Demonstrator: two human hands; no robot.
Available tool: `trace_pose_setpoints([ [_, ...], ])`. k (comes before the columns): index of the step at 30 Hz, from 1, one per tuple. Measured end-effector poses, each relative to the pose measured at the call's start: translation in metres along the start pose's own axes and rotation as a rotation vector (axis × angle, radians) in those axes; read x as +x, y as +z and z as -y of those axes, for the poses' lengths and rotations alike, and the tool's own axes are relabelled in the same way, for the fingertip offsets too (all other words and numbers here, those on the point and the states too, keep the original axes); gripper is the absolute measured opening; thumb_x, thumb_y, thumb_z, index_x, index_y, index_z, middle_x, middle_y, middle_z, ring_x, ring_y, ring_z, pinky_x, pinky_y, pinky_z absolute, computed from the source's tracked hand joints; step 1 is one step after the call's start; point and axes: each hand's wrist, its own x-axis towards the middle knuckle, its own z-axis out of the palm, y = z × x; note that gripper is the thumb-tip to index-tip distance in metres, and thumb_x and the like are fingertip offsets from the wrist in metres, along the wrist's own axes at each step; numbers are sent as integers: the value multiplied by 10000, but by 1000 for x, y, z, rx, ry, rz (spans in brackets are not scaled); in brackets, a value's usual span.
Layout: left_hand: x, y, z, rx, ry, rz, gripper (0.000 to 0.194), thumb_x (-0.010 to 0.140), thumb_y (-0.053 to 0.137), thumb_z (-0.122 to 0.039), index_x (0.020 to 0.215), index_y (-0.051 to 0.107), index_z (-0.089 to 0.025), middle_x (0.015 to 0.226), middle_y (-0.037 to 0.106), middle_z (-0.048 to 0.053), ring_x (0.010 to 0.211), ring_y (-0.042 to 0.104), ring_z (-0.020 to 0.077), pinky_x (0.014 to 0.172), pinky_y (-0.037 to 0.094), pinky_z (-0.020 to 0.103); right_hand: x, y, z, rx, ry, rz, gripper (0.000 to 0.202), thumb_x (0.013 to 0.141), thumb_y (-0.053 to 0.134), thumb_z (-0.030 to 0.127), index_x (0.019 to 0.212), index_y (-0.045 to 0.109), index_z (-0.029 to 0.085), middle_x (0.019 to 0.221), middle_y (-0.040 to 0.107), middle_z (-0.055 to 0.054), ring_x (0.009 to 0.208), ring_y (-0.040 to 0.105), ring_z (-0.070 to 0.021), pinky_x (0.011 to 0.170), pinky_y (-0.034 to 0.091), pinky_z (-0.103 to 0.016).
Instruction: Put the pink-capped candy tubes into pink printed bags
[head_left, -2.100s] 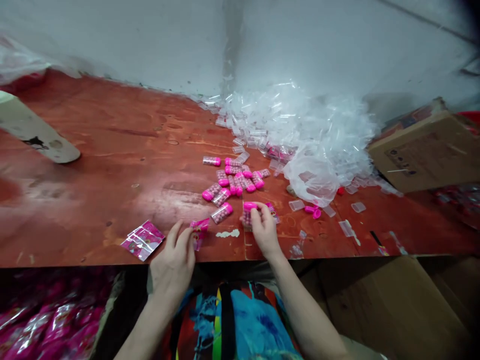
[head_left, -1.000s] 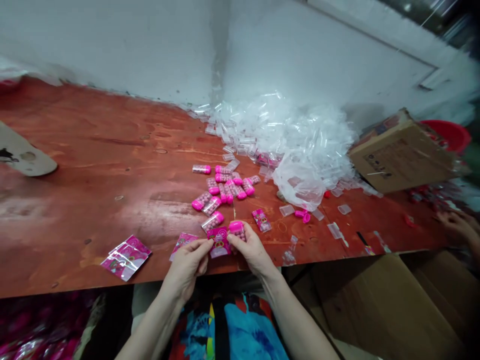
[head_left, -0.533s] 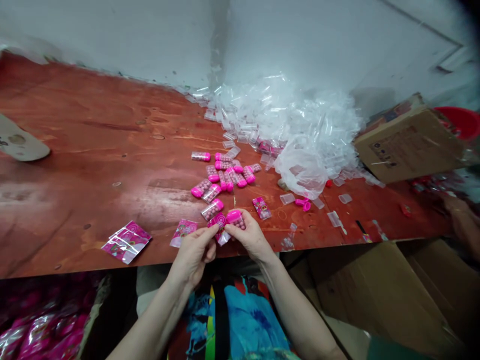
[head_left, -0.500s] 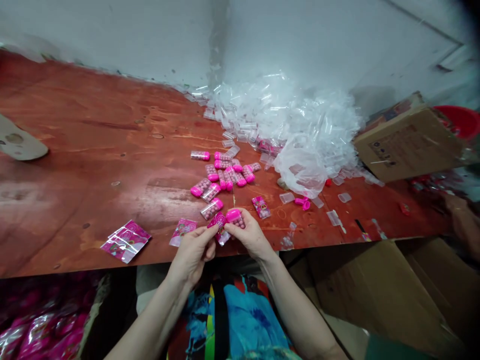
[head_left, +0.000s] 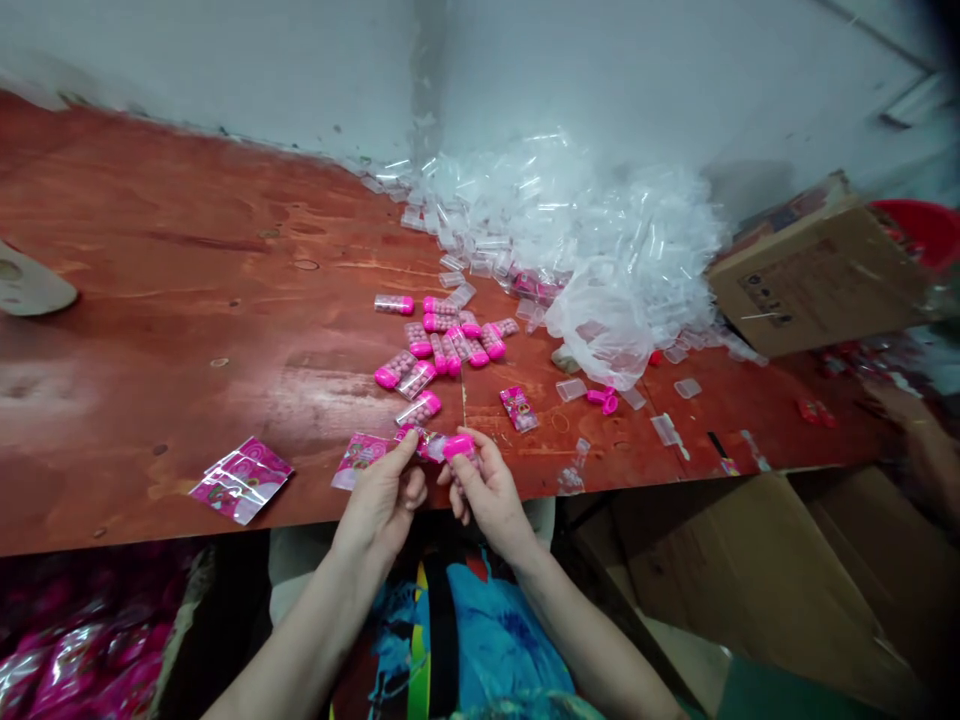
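Near the table's front edge, my left hand point(head_left: 381, 495) pinches a small pink printed packet point(head_left: 429, 444). My right hand point(head_left: 486, 490) is closed on a small clear container with a pink cap point(head_left: 459, 447), which touches the packet's right end. Just beyond lie several capped containers point(head_left: 454, 345) filled with pink balls. One pink packet point(head_left: 360, 458) lies flat left of my left hand, and another point(head_left: 519, 408) lies beyond my right hand. Farther left is a small stack of pink packets point(head_left: 244, 480).
Clear empty containers point(head_left: 570, 220) are heaped against the wall, with a thin plastic bag point(head_left: 604, 335) in front. A cardboard box point(head_left: 825, 275) stands at the right. Another person's hand point(head_left: 904, 405) shows at the right edge. Pink packages point(head_left: 82, 650) fill a box below left.
The container in my right hand has tilted and sits against the packet's right end. The packet is stretched more sideways between my hands. The view has shifted slightly.
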Motion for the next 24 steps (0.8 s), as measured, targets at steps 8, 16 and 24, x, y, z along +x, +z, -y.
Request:
trace_pose_setpoints([
  [8, -5, 0, 4, 52, -5, 219, 521, 821, 649, -487, 445, 456, -182, 368, 411, -17, 420, 441, 101, 460, 337, 229, -1, -2, 3, 169, 150, 106, 616, 877, 606, 493, 1366, 347, 223, 645, 504, 88, 340, 370, -37, 295, 244, -128],
  [16, -8, 2, 9, 215, -81, 277, 435, 790, 696, -494, 563, 585, -139, 368, 414, -37, 352, 250, 41, 394, 181, 203, 3, -14, 1, -106, -6, 176, 600, 911, 601, 378, 1439, 340, 261, 732, 563, 43, 561, 500, -86, 537, 425, -198],
  [24, -4, -1, 10, 156, -35, 286, 335, 761, 754, -420, 639, 603, -147, 378, 394, -62, 373, 283, 41, 412, 210, 181, -10, -22, 3, -50, 26, 234, 638, 930, 566, 441, 1468, 255, 297, 818, 591, 14, 531, 471, -83, 494, 384, -194],
])
